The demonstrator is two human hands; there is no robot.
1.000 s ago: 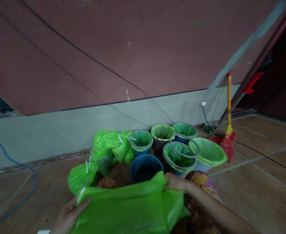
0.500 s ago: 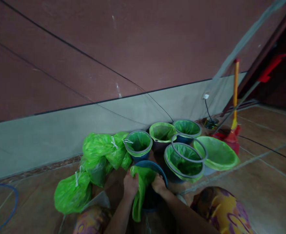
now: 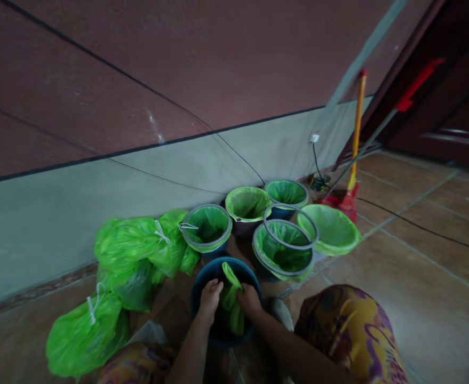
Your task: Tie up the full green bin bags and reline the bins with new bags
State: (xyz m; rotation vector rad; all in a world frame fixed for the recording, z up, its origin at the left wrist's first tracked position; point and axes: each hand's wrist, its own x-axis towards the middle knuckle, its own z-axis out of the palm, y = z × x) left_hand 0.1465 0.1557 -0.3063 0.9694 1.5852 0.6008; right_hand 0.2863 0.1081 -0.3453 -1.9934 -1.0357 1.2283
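Observation:
A limp light-green plastic bag (image 3: 231, 306) hangs bunched inside a dark blue bin (image 3: 199, 277) between my knees. My right hand (image 3: 251, 301) grips the bag's right side, fingers wrapped in the plastic. On the other side, my left hand (image 3: 211, 298) is closed with its fingertips at the bag's left edge; the hold itself is partly hidden. Both hands are within the bin's rim. Right behind stands a grey-rimmed bin (image 3: 229, 226) with a green liner, and another lined bin (image 3: 257, 256) has a loose grey ring (image 3: 316, 226) resting on top.
Several tied green bags (image 3: 84, 336) lie at the left. More lined bins, including a wide pale-green one (image 3: 338, 229), stand along the wall (image 3: 158, 184). A red dustpan (image 3: 348, 205) with a yellow handle is at the right, near a black cable (image 3: 410, 221).
The bag has been drawn into a narrower bunch lower in the blue bin, and both hands have moved with it. The view has shifted, so the surroundings sit differently.

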